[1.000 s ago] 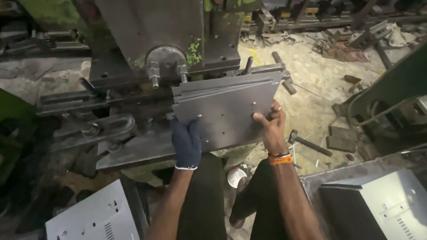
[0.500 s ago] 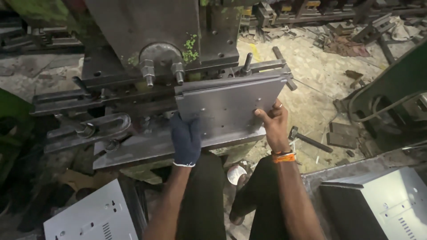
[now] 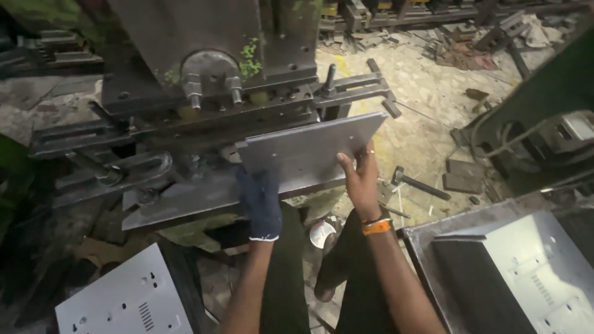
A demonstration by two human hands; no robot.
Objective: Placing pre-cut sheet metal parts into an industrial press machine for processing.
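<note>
Two hands held one flat grey sheet-metal panel with small punched holes [image 3: 309, 151] at the centre of the frame, its far edge pushed in under the dark steel head of the heavy press machine [image 3: 204, 68]. The left hand [image 3: 260, 201], in a dark blue knitted glove, was closed on the panel's near left edge, and the bare right hand [image 3: 359, 179], with an orange band at the wrist, clasped its near right edge, thumb on top. The panel lay tilted, right corner higher, resting on the long grey steel bed plate [image 3: 179, 201] below it.

Judging by the piles, the work looked partly done: a stack of pale grey perforated panels [image 3: 124, 300] sat at the lower left of the frame, and another light grey folded metal panel [image 3: 532, 266] lay in a dark bin at the lower right. The sheet in hand appeared seated in the press but not yet released. A dark hammer [image 3: 414, 182] lay on the gritty pale floor [image 3: 427, 124] right of centre.
</note>
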